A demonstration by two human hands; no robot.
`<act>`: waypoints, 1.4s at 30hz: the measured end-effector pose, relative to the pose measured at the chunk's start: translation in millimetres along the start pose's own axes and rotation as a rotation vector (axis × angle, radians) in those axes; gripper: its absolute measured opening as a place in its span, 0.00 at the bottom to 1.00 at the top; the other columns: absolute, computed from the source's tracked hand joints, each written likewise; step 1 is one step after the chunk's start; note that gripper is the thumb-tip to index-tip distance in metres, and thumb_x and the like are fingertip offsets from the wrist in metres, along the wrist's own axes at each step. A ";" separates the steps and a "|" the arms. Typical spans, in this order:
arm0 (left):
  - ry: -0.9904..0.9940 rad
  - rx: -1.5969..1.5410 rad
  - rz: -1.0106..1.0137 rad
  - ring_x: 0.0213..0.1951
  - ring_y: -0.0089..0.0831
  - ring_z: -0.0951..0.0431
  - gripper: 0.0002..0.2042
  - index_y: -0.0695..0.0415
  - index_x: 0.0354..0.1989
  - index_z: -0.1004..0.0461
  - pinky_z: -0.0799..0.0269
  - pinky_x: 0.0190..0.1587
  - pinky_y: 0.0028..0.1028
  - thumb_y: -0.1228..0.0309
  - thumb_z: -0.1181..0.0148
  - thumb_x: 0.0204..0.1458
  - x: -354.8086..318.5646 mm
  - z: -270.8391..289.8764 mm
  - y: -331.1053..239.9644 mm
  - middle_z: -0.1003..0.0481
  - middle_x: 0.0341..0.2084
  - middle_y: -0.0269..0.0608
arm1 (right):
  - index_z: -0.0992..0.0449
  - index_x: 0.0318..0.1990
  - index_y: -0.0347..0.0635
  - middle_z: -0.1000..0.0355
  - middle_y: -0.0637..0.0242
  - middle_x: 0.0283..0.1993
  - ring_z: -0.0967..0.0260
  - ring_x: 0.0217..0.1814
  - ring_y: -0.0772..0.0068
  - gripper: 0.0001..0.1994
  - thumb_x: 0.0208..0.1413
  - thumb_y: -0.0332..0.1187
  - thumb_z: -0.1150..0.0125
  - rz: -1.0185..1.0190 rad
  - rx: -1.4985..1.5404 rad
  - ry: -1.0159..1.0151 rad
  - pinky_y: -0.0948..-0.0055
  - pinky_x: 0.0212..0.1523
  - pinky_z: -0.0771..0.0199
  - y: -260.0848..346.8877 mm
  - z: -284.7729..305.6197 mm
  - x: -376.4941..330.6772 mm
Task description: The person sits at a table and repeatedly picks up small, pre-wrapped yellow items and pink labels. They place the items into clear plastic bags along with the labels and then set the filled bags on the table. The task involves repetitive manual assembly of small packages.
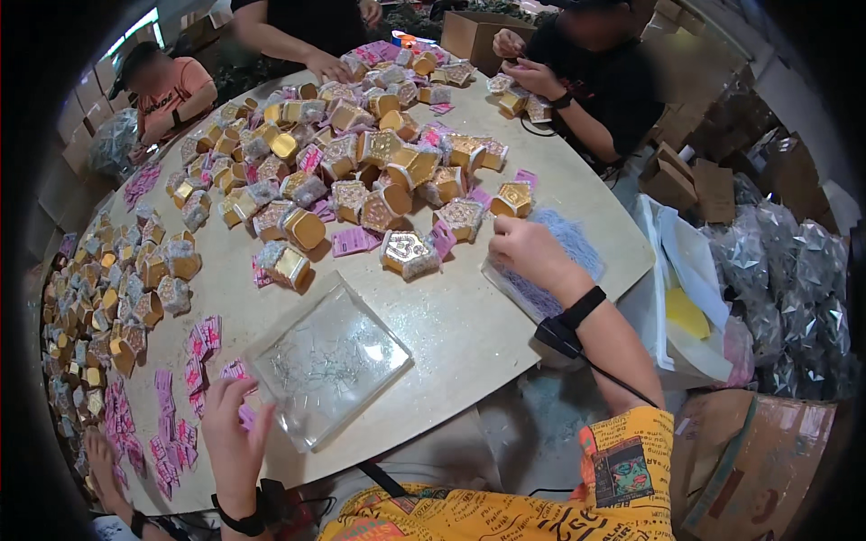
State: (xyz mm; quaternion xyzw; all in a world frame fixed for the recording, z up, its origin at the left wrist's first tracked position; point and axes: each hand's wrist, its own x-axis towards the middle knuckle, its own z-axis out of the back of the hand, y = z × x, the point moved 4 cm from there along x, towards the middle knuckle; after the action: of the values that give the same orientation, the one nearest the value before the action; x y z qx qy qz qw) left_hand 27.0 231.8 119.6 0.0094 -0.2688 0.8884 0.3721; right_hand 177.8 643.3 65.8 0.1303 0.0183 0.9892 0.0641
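My left hand [233, 433] is over the near left of the table, its thumb and fingers apart. Small pink printed packets [245, 417] show between and beyond its fingers; I see no firm grip on them. Beside it lies a shallow clear plastic tray [334, 361] with scattered thin, clear pieces in it. My right hand [532, 252] is closed, fingertips bunched, at the edge of a clear bag of fine pale-blue strands [564, 239]. What it pinches, if anything, is hidden. Just beyond its fingers stands a gold box [512, 198] with a glittery rim.
A big heap of gold glittery boxes [361, 153] covers the far table [442, 325], and another heap [117, 288] lies at left. Co-workers' hands [537, 77] work across the table. A person's hand [104, 460] is at lower left. A white bin [677, 298] and cartons stand at right.
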 end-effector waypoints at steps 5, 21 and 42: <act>0.238 -0.310 -0.081 0.30 0.28 0.28 0.09 0.60 0.33 0.24 0.37 0.26 0.23 0.73 0.35 0.43 30.6 -2.0 -59.6 0.26 0.30 0.39 | 0.22 0.28 0.38 0.28 0.63 0.33 0.27 0.32 0.64 0.04 0.42 0.26 0.37 0.063 0.234 -0.111 0.68 0.32 0.26 -13.8 3.8 3.3; 0.801 -0.813 -0.110 0.24 0.20 0.27 0.11 0.65 0.38 0.21 0.34 0.24 0.21 0.71 0.36 0.48 217.7 -190.3 -247.8 0.21 0.29 0.40 | 0.21 0.29 0.32 0.27 0.67 0.21 0.30 0.20 0.81 0.06 0.50 0.27 0.39 -0.463 0.931 -0.167 0.82 0.18 0.33 -50.0 89.1 0.3; 0.860 -0.835 0.023 0.15 0.18 0.33 0.07 0.59 0.24 0.22 0.40 0.17 0.19 0.68 0.34 0.47 280.4 -237.2 -300.2 0.26 0.16 0.33 | 0.21 0.39 0.30 0.25 0.67 0.27 0.32 0.23 0.83 0.09 0.52 0.25 0.41 -0.538 1.145 -0.375 0.84 0.24 0.31 -113.0 65.4 -4.0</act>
State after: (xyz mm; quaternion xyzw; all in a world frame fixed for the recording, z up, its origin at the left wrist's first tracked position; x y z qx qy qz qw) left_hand 67.7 704.4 118.8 -0.5008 -0.4204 0.6357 0.4103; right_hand 212.5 756.1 121.9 0.3050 0.5621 0.7331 0.2317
